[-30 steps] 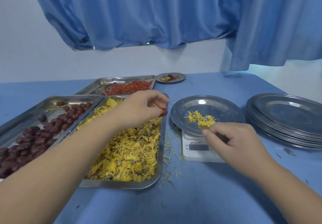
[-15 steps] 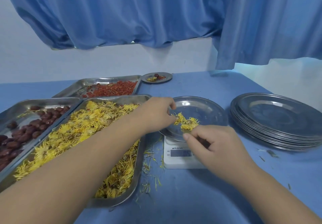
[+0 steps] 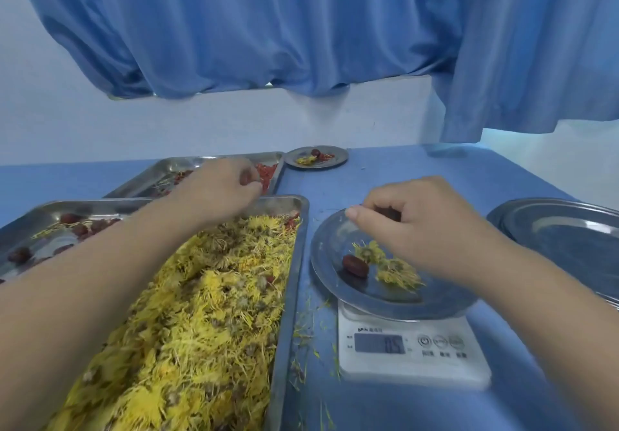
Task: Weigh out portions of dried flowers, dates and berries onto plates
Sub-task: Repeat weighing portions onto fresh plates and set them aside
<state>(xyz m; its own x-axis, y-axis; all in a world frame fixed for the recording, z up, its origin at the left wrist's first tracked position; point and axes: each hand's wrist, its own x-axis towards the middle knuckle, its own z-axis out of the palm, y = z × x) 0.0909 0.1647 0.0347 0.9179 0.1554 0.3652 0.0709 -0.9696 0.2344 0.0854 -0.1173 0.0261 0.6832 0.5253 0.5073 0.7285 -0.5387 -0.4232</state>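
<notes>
A blue curtain (image 3: 301, 28) hangs across the back, over the far edge of the blue bench (image 3: 418, 176). The biggest thing on the bench is the steel tray (image 3: 294, 263) heaped with yellow dried flowers (image 3: 201, 323), running from near me toward the wall. To its left sits the date tray (image 3: 50, 209) with a scatter of dark dates (image 3: 20, 254), and behind both is the berry tray (image 3: 201, 162) with red berries (image 3: 268, 172) at its right end.

A stack of plates (image 3: 552, 229) waits at the right edge. Between it and the flower tray, one plate (image 3: 328, 249) rests on the white scale (image 3: 412, 350), whose display is lit.

My left hand (image 3: 217, 189) reaches over the flower tray to the berries, fingers bunched downward; it is blurred, and I cannot tell whether it grips any. My right hand (image 3: 428, 226) hovers over the plate on the scale with fingers curled and thumb pointing left. Something dark sits in its hollow, and I cannot tell whether that is a held thing or shadow.

A small plate (image 3: 338, 159) with a mixed portion stands at the back, just right of the berry tray. On the weighing plate lie one date (image 3: 355, 265) and, touching it on the right, a tuft of flowers (image 3: 395, 271). Loose petals (image 3: 301, 330) litter the bench between tray and scale.
</notes>
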